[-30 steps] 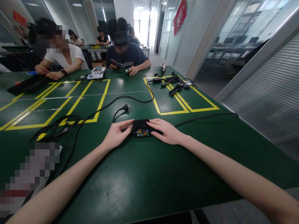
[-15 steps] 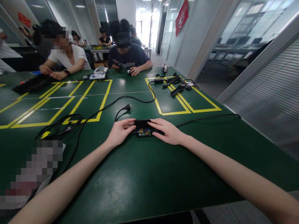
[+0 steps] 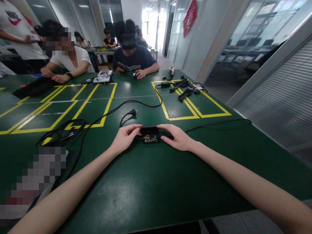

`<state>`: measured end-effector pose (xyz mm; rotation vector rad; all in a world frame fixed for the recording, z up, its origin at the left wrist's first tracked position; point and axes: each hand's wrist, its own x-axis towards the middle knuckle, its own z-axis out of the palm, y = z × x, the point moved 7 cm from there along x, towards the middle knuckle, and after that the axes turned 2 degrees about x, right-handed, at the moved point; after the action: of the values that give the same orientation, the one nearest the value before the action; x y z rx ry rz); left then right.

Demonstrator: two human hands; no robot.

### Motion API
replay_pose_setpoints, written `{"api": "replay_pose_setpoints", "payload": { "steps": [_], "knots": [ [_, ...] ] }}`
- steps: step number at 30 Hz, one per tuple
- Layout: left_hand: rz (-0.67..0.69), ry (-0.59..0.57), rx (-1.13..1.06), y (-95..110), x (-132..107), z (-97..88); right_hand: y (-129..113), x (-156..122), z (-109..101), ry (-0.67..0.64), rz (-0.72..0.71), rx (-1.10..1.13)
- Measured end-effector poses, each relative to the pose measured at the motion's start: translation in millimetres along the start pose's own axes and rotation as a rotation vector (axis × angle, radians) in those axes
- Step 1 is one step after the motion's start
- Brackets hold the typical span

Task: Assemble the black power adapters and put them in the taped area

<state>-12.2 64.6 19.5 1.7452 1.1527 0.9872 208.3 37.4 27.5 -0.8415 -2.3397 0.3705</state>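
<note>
My left hand [image 3: 124, 138] and right hand [image 3: 177, 139] on dark green counter [image 3: 146, 182], fingers pinching ends of small black plastic box with exposed circuit board [image 3: 149, 131].

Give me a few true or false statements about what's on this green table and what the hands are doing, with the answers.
The left hand and right hand hold the small black device at its ends. True.
A circuit board shows on the device's near side. True.
Every cable end is plugged into a socket. False: a power plug lies loose on the green table.
The table is marked out in red. False: its tape lines are yellow.
</note>
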Motion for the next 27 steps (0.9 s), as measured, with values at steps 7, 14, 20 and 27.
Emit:
{"api": "replay_pose_setpoints", "payload": {
  "steps": [7,14,20,27],
  "knots": [
    [-0.003,0.004,-0.004,2.5,-0.6,-1.4,-0.9,-0.3,-2.0,-0.005,0.005,0.061],
    [-0.015,-0.002,-0.023,2.2,-1.5,-1.2,-2.2,-0.2,-3.7,-0.001,-0.003,0.080],
    [-0.022,-0.007,-0.044,2.8,-0.7,-0.7,-3.4,0.2,-3.8,0.006,-0.011,0.083],
    [-0.018,-0.013,-0.066,1.6,-0.3,-0.2,-5.8,0.7,-4.7,0.017,-0.043,0.079]
  ]
}}
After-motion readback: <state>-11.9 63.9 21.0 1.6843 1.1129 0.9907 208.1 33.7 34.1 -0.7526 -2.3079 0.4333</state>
